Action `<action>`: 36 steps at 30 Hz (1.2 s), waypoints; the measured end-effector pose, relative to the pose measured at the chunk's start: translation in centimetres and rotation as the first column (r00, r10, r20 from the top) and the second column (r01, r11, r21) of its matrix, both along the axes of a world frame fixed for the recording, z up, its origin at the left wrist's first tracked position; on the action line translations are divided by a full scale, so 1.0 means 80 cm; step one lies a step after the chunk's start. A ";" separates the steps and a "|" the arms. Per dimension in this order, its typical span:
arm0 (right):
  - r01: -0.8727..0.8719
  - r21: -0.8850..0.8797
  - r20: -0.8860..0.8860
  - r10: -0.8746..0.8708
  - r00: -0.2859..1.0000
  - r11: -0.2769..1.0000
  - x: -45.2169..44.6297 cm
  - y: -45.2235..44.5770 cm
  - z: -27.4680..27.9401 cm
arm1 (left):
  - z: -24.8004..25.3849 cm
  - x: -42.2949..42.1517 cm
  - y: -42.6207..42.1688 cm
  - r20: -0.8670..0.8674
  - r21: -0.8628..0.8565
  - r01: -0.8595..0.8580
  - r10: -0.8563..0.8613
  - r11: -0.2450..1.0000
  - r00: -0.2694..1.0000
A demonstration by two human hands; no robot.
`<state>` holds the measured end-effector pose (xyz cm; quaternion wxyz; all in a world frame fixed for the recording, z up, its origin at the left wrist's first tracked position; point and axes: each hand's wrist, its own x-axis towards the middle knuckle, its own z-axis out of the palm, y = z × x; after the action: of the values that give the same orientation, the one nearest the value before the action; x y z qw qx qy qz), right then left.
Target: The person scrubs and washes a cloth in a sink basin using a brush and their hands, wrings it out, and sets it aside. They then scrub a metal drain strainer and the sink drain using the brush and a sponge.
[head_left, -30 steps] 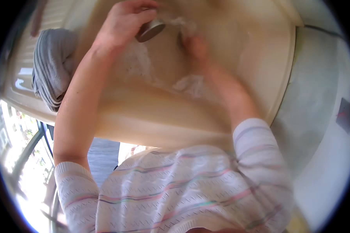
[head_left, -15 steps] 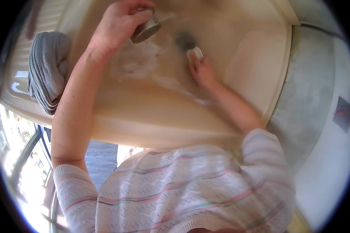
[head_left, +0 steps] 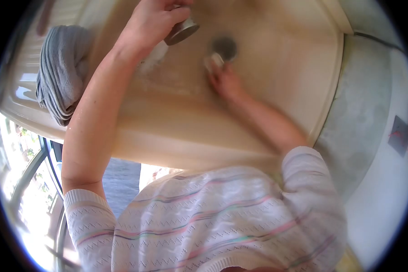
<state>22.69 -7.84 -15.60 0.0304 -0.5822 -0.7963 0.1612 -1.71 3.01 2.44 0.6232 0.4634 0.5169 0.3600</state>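
At the upper left of the head view, my left hand (head_left: 152,22) is closed around a metal cup (head_left: 182,32), which is held tilted above the cream sink (head_left: 299,90). My right hand (head_left: 226,81) is down in the sink, its fingers on a small whitish sponge-like pad (head_left: 216,60). Motion blurs the pad, so its exact kind is unclear. Just beyond the right hand lies the dark round drain (head_left: 225,47). A patch of white suds (head_left: 156,55) is on the sink floor below the cup.
A folded grey towel (head_left: 61,72) lies on the ribbed drainboard (head_left: 27,72) left of my left forearm. The sink's front edge (head_left: 199,156) runs close to my body. A grey-green wall surface (head_left: 362,104) borders the sink on the right, and a bright window (head_left: 29,181) is at lower left.
My right hand and the pad have shifted left across the sink floor. The cup moved slightly right and up in view. Much of the white suds in the middle is gone.
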 end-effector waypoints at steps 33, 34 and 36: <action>-0.060 0.151 -0.052 0.068 0.996 0.987 0.007 0.032 0.017 | 0.008 0.000 0.009 -0.135 0.054 0.057 -0.049 0.997 0.990; -0.035 0.070 -0.048 0.038 0.998 0.997 0.005 0.039 0.022 | 0.016 0.004 0.008 -0.125 0.044 0.039 -0.033 0.998 0.992; 0.018 -0.095 -0.027 -0.021 0.999 0.995 -0.007 0.053 0.035 | 0.018 0.009 0.010 -0.106 0.032 0.019 -0.016 0.999 0.994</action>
<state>22.16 -3.56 -12.77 0.0154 -0.5885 -0.7815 0.2065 -0.98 3.78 3.90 0.5905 0.4965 0.5391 0.3378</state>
